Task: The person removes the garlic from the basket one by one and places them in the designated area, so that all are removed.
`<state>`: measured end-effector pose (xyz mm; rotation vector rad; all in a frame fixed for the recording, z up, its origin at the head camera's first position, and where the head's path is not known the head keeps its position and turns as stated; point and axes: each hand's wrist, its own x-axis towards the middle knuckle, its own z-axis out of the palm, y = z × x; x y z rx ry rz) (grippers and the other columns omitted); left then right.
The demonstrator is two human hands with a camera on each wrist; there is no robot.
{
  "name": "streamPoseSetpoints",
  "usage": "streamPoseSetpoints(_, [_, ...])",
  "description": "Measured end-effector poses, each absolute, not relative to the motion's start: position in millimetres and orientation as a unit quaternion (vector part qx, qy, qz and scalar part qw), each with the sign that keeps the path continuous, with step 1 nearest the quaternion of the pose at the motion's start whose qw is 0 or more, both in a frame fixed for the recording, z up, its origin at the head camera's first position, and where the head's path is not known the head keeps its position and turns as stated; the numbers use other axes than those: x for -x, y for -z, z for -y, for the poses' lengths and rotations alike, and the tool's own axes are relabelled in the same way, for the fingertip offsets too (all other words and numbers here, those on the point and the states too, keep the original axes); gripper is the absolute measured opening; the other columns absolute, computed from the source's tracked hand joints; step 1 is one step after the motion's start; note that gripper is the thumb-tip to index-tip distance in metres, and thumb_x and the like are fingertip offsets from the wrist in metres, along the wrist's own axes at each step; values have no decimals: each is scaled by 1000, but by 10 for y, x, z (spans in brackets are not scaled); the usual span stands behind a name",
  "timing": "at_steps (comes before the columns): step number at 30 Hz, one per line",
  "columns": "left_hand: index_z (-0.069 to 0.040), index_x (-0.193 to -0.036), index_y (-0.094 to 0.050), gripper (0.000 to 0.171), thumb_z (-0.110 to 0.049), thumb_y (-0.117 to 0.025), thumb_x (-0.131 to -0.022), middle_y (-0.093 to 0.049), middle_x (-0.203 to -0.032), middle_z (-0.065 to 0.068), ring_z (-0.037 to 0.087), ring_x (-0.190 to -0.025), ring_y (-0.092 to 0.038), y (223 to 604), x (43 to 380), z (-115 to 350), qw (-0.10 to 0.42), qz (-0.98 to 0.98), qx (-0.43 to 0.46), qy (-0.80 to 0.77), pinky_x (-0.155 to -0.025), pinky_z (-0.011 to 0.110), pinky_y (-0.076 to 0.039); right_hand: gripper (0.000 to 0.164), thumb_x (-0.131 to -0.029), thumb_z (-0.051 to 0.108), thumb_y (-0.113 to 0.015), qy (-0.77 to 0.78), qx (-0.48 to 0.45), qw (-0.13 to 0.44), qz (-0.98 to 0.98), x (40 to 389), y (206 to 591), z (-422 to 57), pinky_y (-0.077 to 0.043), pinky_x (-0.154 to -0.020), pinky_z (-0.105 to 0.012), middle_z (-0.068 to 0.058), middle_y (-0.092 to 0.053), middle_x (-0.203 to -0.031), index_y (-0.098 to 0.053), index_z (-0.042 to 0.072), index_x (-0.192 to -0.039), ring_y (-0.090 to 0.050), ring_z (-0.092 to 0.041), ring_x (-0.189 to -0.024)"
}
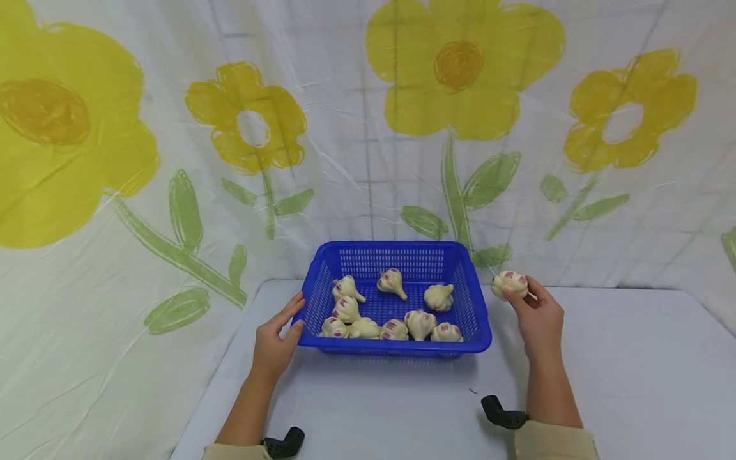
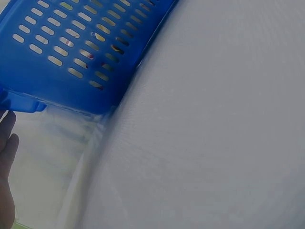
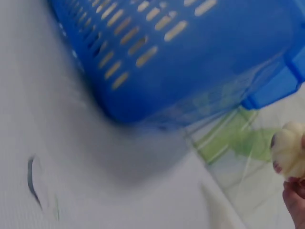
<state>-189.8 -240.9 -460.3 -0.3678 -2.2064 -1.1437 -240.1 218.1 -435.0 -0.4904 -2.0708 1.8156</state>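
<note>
A blue plastic basket (image 1: 397,345) with slotted walls stands on the table and holds several garlic bulbs (image 1: 421,324), pale with purplish patches. At its left side my left hand (image 1: 277,338) touches the rim with fingers and thumb extended; in the left wrist view that hand (image 2: 6,167) shows only at the edge, by the basket's handle. To the right of the basket, my right hand (image 1: 538,316) pinches a garlic bulb (image 1: 509,283) between thumb and fingers, raised off the table. The right wrist view catches part of this garlic bulb (image 3: 289,149) and a few fingertips.
A white table (image 1: 627,370) extends to both sides of the basket. Behind it hangs a pale curtain (image 1: 339,172) printed with yellow flowers. One small dark curved scrap (image 1: 473,390) lies on the table in front of the basket's right end.
</note>
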Motion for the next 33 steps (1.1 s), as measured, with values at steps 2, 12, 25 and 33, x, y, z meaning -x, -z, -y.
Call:
streamPoseSetpoints(2, [1, -127, -64, 39, 3, -62, -88, -60, -136, 16, 30, -126, -57, 4668, 1933, 2446, 306, 836, 139, 434, -105, 7, -35, 62, -86, 24, -75, -629, 189, 166, 735, 2406, 4415, -2238, -48, -76, -2, -11, -56, -137, -53, 10, -142, -61, 1, -109])
streamPoseSetpoints(12, [-6, -132, -63, 39, -5, -60, -93, -58, -141, 6, 3, -132, -50, 4686, 1926, 2482, 287, 841, 140, 436, -106, 10, -36, 63, -90, 25, -70, -592, 247, 141, 754, 2423, 4634, -2427, -44, -66, 0, -20, -53, -143, -48, 6, -145, -58, -13, -112])
streamPoseSetpoints(25, [-4, -131, -63, 39, -2, -61, -92, -58, -140, 9, -2, -130, -49, 4684, 1950, 2495, 293, 837, 147, 439, -106, 10, -36, 62, -89, 20, -71, -593, 255, 128, 753, 2426, 4758, -2425, -40, -69, 0, -19, -55, -140, -49, 4, -144, -53, -2, -102])
streamPoseSetpoints(33, [5, -125, -64, 38, 7, -61, -87, -60, -135, 18, 33, -126, -56, 4621, 1913, 2412, 308, 833, 139, 438, -104, 8, -35, 63, -90, 22, -69, -603, 251, 135, 745, 2423, 4781, -2415, -40, -71, 0, -22, -54, -140, -46, 3, -145, -51, 0, -100])
